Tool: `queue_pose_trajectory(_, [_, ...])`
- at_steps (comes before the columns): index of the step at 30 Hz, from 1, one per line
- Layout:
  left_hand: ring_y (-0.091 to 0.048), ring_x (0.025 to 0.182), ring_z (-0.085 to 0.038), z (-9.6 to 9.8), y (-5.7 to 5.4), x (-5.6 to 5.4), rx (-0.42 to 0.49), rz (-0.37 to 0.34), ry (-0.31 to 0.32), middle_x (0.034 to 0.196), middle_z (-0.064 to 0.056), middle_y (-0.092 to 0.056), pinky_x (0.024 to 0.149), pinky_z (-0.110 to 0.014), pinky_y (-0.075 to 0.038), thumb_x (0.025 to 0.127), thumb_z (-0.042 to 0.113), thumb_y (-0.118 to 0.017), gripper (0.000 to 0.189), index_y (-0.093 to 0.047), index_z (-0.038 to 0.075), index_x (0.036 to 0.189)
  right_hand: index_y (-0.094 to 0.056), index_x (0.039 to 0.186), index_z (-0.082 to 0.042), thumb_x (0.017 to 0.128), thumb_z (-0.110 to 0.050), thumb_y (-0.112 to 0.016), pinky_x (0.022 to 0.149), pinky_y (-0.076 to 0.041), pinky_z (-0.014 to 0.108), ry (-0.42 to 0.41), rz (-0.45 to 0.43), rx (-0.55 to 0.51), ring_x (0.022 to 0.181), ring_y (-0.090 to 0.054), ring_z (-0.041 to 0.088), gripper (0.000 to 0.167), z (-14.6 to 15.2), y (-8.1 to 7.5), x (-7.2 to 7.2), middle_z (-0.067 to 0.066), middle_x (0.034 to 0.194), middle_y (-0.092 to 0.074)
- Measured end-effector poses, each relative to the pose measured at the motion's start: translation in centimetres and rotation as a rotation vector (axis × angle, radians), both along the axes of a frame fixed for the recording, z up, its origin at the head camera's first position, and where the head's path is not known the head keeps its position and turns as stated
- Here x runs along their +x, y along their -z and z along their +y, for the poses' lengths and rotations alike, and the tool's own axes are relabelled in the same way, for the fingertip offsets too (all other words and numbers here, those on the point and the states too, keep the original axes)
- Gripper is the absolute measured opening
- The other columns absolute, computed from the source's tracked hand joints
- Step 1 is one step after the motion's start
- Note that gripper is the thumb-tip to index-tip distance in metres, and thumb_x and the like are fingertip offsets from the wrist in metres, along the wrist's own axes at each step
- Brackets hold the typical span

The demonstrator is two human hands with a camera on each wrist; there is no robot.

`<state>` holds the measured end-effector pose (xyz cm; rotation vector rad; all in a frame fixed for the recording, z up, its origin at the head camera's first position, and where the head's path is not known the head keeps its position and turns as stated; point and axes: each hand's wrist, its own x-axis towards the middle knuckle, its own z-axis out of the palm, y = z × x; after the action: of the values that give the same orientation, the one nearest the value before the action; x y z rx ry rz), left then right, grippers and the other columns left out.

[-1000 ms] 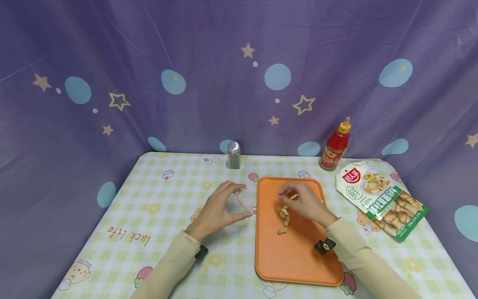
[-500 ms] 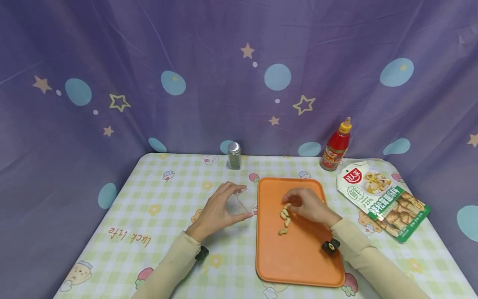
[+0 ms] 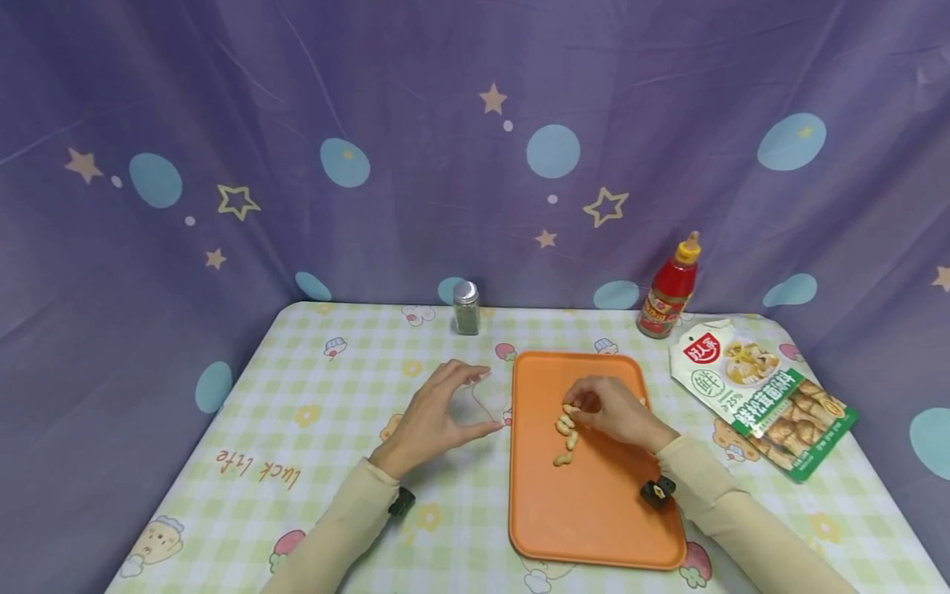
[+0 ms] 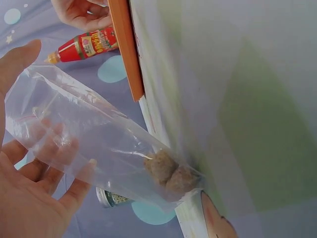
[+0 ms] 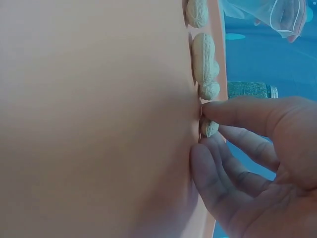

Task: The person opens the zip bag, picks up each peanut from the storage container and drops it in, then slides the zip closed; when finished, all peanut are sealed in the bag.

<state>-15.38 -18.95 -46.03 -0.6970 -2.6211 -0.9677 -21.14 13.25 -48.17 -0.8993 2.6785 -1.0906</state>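
Observation:
With thumb and fingers spread wide, my left hand holds a clear plastic bag at its mouth, left of the orange tray. Brownish lumps that look like peanuts lie at the bag's bottom in the left wrist view. Over the tray, my right hand has thumb and fingertips round a peanut that still lies low at the tray surface. Several more peanuts lie beside it in a loose row, running toward the tray's near side in the head view.
At the back of the table stand a shaker with a metal lid and a red sauce bottle. A mushroom seasoning packet lies right of the tray. A purple curtain hangs behind the checked tablecloth.
My right hand has come down and slightly right, its fingertips now at the peanuts on the tray. The left hand and the bag have stayed in place.

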Motion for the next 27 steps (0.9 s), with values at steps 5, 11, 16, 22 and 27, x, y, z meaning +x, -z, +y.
queue_pose_trajectory(5, [-0.059,0.118,-0.009,0.0,0.0,0.0,-0.003,-0.011,-0.001,0.126,0.01,-0.063,0.102,-0.033,-0.055,0.077,0.049,-0.091,0.076,-0.059,0.024,0.141,-0.076,0.096,-0.01,0.091,-0.008,-0.079,0.069,-0.051,0.024,0.004,-0.001,-0.002,0.074,-0.06,0.005,0.006,0.0,0.1,0.0,-0.001,0.082,-0.071])
queue_pose_trajectory(11, [-0.059,0.116,-0.008,0.0,0.2,0.0,-0.005,-0.009,0.005,0.126,0.009,-0.064,0.101,-0.033,-0.055,0.077,0.048,-0.092,0.075,-0.061,0.02,0.14,-0.076,0.097,-0.008,0.092,-0.006,-0.078,0.068,-0.051,0.022,0.016,-0.01,-0.006,0.074,-0.061,0.005,0.007,-0.1,0.1,-0.1,0.0,0.082,-0.071])
queue_pose_trajectory(16, [-0.059,0.117,-0.008,0.1,0.2,-0.1,-0.005,-0.02,0.008,0.128,0.004,-0.065,0.101,-0.035,-0.055,0.077,0.049,-0.091,0.076,-0.061,0.019,0.14,-0.075,0.097,-0.008,0.092,-0.006,-0.077,0.067,-0.051,0.021,0.018,0.001,-0.02,0.073,-0.06,0.004,0.006,-0.3,0.1,-0.1,0.0,0.081,-0.071])
queue_pose_trajectory(22, [-0.058,0.117,-0.007,0.0,0.2,-0.1,-0.008,-0.044,0.003,0.129,0.004,-0.065,0.103,-0.034,-0.055,0.077,0.051,-0.091,0.076,-0.061,0.02,0.14,-0.073,0.096,-0.01,0.091,-0.008,-0.079,0.068,-0.053,0.021,0.033,0.008,-0.044,0.073,-0.063,0.005,0.008,-0.9,-0.2,-0.3,-0.002,0.081,-0.071])
queue_pose_trajectory(27, [-0.058,0.116,-0.007,0.0,0.2,-0.1,-0.008,-0.049,0.002,0.13,0.004,-0.065,0.102,-0.034,-0.054,0.077,0.052,-0.09,0.076,-0.061,0.02,0.14,-0.073,0.099,-0.01,0.089,-0.008,-0.082,0.07,-0.056,0.022,0.036,0.004,-0.083,0.076,-0.065,0.009,0.014,-1.8,-1.1,0.0,-0.001,0.084,-0.071])
